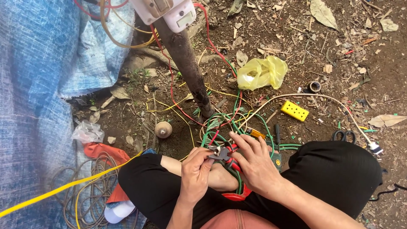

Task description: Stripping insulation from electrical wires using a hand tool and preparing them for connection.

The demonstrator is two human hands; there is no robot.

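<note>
Red-handled pliers (pixel 231 159) sit gripped in our right hand (pixel 254 163), our left hand (pixel 196 171) pinching their jaws, green wires (pixel 220 127) still loose.

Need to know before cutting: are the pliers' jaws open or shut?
Cannot tell. The left hand and right hand cover the red-handled pliers; only a dark metal piece shows between the fingers.

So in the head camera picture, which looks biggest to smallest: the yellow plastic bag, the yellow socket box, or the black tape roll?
1. Yellow plastic bag, clearly largest.
2. Yellow socket box.
3. Black tape roll, smallest.
All three lie on the ground at similar distance, so the order seems safe.
</note>
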